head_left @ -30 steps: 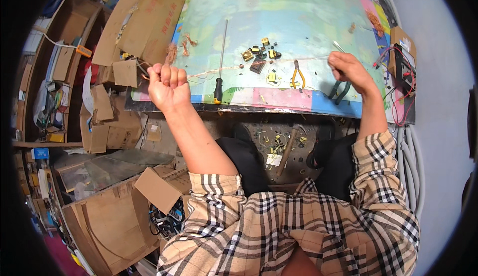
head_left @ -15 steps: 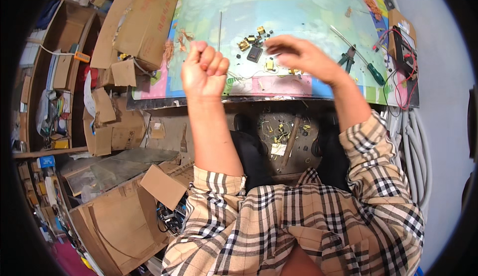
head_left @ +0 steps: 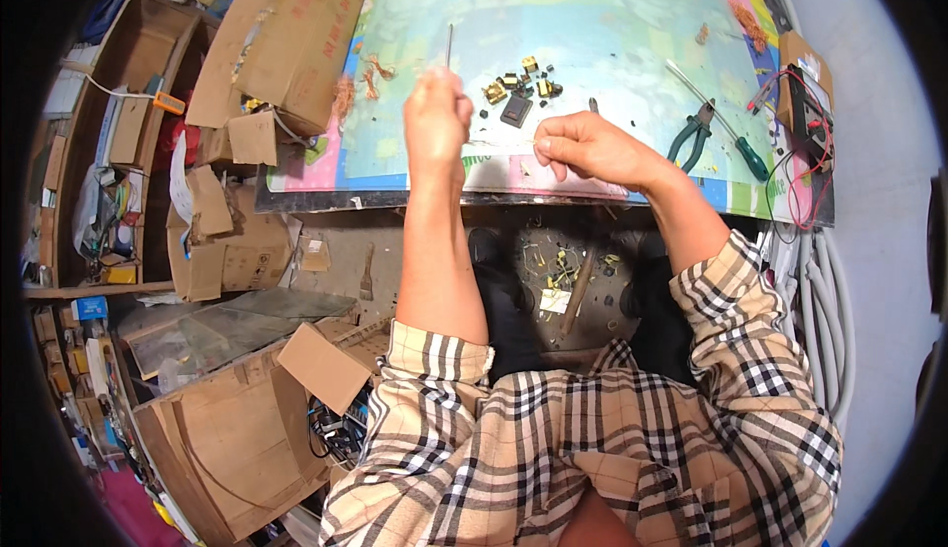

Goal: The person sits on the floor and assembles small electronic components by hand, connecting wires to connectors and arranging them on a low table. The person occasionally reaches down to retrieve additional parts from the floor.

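My left hand (head_left: 436,122) is closed in a fist above the table's near edge, slightly blurred. To its right, my right hand (head_left: 592,152) is closed, with thumb and forefinger pinched together. A thin, pale wire (head_left: 502,143) runs faintly between the two hands; anything else inside the fists is hidden. Just beyond them lies a cluster of small yellow-and-black transformer parts (head_left: 529,65) with a square black piece (head_left: 515,111). A slim metal rod (head_left: 450,45) lies past my left fist.
Dark-handled pliers (head_left: 694,137) and a green-handled screwdriver (head_left: 748,152) lie right of my right hand. A meter (head_left: 808,113) with red and black leads sits at the right edge. Copper wire bundles (head_left: 373,68) lie at left, beside a cardboard box (head_left: 306,39). Scraps (head_left: 558,275) litter the floor.
My left fist has shifted right and turned. My right hand has come lower and its fingers, loosely apart before, are pinched now. The view has shifted slightly.
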`<control>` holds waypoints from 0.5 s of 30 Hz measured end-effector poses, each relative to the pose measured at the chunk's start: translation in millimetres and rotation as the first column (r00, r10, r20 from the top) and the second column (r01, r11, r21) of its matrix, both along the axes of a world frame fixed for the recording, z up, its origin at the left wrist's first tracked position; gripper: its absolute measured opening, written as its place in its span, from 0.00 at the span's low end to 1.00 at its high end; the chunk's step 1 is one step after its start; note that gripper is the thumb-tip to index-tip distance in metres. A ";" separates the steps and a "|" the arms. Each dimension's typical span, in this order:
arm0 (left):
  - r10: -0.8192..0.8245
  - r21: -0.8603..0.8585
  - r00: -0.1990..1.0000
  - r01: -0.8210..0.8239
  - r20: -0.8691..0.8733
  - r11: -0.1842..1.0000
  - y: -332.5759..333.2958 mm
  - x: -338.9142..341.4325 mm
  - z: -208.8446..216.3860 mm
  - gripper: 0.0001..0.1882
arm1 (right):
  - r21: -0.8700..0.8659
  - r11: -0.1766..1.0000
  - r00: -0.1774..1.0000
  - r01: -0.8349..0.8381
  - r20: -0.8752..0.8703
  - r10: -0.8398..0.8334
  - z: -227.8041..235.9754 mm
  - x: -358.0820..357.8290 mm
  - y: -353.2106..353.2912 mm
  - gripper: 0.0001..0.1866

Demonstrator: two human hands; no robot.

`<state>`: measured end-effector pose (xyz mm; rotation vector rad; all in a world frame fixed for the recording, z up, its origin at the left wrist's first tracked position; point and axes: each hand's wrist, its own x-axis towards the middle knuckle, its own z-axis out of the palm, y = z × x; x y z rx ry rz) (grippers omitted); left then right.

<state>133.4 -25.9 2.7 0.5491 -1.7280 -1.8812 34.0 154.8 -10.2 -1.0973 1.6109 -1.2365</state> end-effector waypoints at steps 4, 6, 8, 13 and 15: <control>-0.156 -0.395 0.917 0.306 0.367 0.866 17.0 -5.7 -29.1 0.17 | 0.023 0.999 0.999 0.048 0.001 -0.048 4.0 -15.1 8.0 0.10; -0.295 -0.277 0.876 0.413 0.383 0.867 28.6 -5.6 -30.7 0.17 | 0.011 0.993 0.991 0.116 0.064 -0.117 -1.9 -24.6 11.2 0.11; -0.454 -0.039 0.814 0.500 0.364 0.865 36.6 -1.9 -22.2 0.16 | 0.007 0.984 0.979 0.177 0.100 -0.177 -6.9 -31.7 13.3 0.11; -0.554 0.070 0.753 0.569 0.355 0.819 42.7 1.0 -9.0 0.14 | -0.034 0.974 0.957 0.224 0.198 -0.213 -6.6 -38.7 11.8 0.13; -0.417 0.021 0.841 0.437 0.345 0.899 36.0 0.2 -9.6 0.14 | -0.029 0.982 0.953 0.189 0.248 -0.176 -5.3 -44.0 16.0 0.11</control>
